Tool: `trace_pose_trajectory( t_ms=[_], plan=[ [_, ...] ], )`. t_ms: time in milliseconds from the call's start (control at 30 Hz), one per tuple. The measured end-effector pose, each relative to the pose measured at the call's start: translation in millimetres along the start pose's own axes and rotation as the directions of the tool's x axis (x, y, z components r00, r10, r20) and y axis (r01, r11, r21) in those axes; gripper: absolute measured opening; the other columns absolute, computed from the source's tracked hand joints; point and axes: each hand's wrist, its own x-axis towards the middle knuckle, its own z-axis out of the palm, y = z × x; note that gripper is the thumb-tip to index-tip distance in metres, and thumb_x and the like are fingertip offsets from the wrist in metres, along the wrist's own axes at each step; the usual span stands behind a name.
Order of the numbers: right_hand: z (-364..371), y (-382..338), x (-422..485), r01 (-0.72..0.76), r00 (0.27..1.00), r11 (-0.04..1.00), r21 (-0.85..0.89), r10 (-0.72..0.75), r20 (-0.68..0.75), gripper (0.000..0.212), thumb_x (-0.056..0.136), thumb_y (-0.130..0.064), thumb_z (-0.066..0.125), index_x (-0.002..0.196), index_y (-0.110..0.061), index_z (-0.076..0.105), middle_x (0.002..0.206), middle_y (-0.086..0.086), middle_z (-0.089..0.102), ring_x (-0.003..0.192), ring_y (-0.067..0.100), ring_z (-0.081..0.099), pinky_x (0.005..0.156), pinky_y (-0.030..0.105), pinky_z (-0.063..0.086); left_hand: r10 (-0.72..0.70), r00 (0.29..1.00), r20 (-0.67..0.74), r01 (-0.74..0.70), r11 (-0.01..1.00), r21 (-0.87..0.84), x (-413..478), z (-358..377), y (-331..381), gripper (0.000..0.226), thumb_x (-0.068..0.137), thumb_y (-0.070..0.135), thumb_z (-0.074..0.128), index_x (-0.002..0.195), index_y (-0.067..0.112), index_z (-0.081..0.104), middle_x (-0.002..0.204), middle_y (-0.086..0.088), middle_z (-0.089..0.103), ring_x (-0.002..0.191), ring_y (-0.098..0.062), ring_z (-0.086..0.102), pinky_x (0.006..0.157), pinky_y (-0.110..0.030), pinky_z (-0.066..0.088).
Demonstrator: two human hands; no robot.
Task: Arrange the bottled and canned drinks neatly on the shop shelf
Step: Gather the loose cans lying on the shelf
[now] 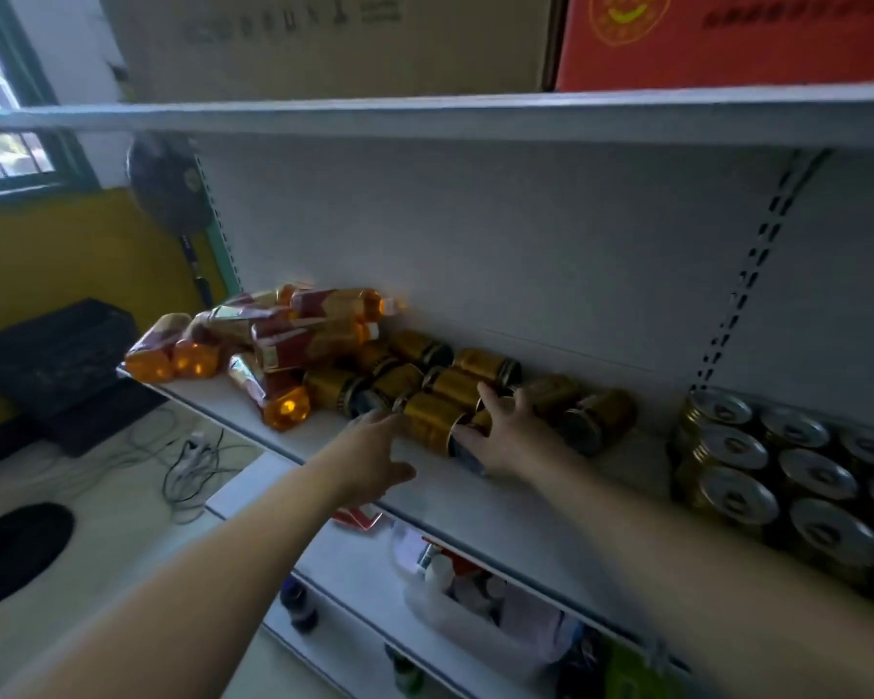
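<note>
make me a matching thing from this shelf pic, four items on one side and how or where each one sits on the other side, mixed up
Things:
1. orange bottles
2. cans in the middle
3. cans at the right end
4. red box

Place or state:
a. standing upright in rows
b. up on the top shelf
c. heaped on their sides at the left end
d. lying on their sides, loosely scattered

Pairs: 1-c, 2-d, 3-a, 4-b
</note>
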Motion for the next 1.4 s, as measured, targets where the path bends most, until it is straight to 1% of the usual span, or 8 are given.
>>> trace_pose_trajectory(
  t_ms=[167, 467, 567, 667, 767, 867, 1100, 1400],
  plan=[
    [32, 10, 4, 0.018, 0.993, 0.999, 0.031, -0.015, -0.118, 0.07, 0.088, -0.069, 0.038, 0.148, -0.035, 0.023, 0.157, 0.01, -0.003, 0.129, 0.037, 0.036, 0.096, 0.04, 0.038, 0.229, 0.972, 0.048, -0.234, 0.941, 0.243, 61, 15, -13, 0.082, 0.089, 0.041, 0.056, 0.15, 0.03, 0.004, 0.16, 0.003, -0.001, 0.146, -0.018, -0.003, 0.116, -0.041, 0.006],
    [47, -10, -15, -0.098, 0.884, 0.84, 0.534, 0.32, -0.341, 0.038, 0.086, -0.043, 0.059, 0.119, -0.042, 0.039, 0.131, -0.001, 0.027, 0.101, 0.021, 0.05, 0.072, 0.028, 0.043, 0.629, 0.775, 0.063, -0.599, 0.7, 0.389, 116, 22, -37, 0.085, 0.072, 0.064, 0.055, 0.144, 0.029, 0.023, 0.146, 0.003, 0.03, 0.131, -0.023, 0.027, 0.106, -0.04, 0.028],
    [40, -21, -26, -0.173, 0.744, 0.399, 0.9, 0.652, -0.145, 0.066, 0.086, -0.028, 0.064, 0.142, -0.034, 0.03, 0.13, 0.001, 0.04, 0.105, 0.02, 0.051, 0.07, 0.027, 0.041, 0.669, 0.742, 0.043, -0.657, 0.713, 0.243, 122, 15, -39, 0.08, 0.065, 0.066, 0.057, 0.135, 0.032, 0.037, 0.137, 0.007, 0.045, 0.125, -0.021, 0.036, 0.102, -0.038, 0.029],
    [27, -35, -47, 0.131, 0.658, -0.209, 0.969, 0.75, 0.073, 0.035, 0.088, -0.01, 0.056, 0.123, -0.008, 0.049, 0.107, 0.017, 0.058, 0.089, 0.03, 0.06, 0.067, 0.033, 0.047, 0.612, 0.791, 0.022, -0.599, 0.781, -0.176, 121, 2, -36, 0.072, 0.051, 0.066, 0.061, 0.116, 0.037, 0.05, 0.11, 0.007, 0.06, 0.098, -0.016, 0.055, 0.078, -0.032, 0.047],
    [17, -47, -80, 0.328, 0.67, -0.425, 0.844, 0.734, 0.11, 0.018, 0.086, -0.005, 0.045, 0.102, -0.001, 0.053, 0.078, 0.018, 0.061, 0.065, 0.031, 0.061, 0.058, 0.033, 0.049, 0.61, 0.789, 0.077, -0.484, 0.693, -0.535, 118, -2, -23, 0.043, 0.052, 0.047, 0.076, 0.089, 0.043, 0.054, 0.08, 0.016, 0.064, 0.07, 0.001, 0.061, 0.052, -0.015, 0.047],
    [7, -51, -114, 0.435, 0.574, -0.342, 0.833, 0.818, 0.036, 0.016, 0.089, -0.019, 0.057, 0.103, -0.011, 0.058, 0.077, 0.015, 0.07, 0.065, 0.027, 0.067, 0.058, 0.033, 0.052, 0.68, 0.725, 0.109, -0.425, 0.566, -0.706, 105, -3, 6, 0.045, 0.062, 0.032, 0.08, 0.098, 0.042, 0.054, 0.09, 0.017, 0.066, 0.075, 0.008, 0.06, 0.054, -0.007, 0.041],
    [-6, -25, -214, 0.232, 0.264, 0.295, 0.927, 0.898, -0.352, 0.069, 0.056, -0.024, 0.086, 0.118, -0.017, 0.056, 0.098, 0.006, 0.07, 0.078, 0.017, 0.071, 0.058, 0.03, 0.054, 0.807, 0.585, 0.083, -0.402, 0.377, -0.834, 30, 2, 91, 0.066, 0.054, 0.023, 0.081, 0.108, 0.044, 0.049, 0.092, 0.018, 0.067, 0.085, 0.002, 0.063, 0.067, -0.017, 0.046],
    [-35, 56, -354, -0.133, 0.187, 0.54, 0.831, 0.837, -0.514, 0.072, 0.037, -0.052, 0.076, 0.1, -0.048, 0.043, 0.1, -0.015, 0.057, 0.089, 0.005, 0.059, 0.07, 0.025, 0.048, 0.837, 0.545, 0.039, -0.416, 0.311, -0.855, -72, 31, 226, 0.066, 0.058, 0.019, 0.085, 0.111, 0.034, 0.048, 0.099, 0.014, 0.063, 0.086, 0.002, 0.061, 0.064, -0.015, 0.044]
  ],
)
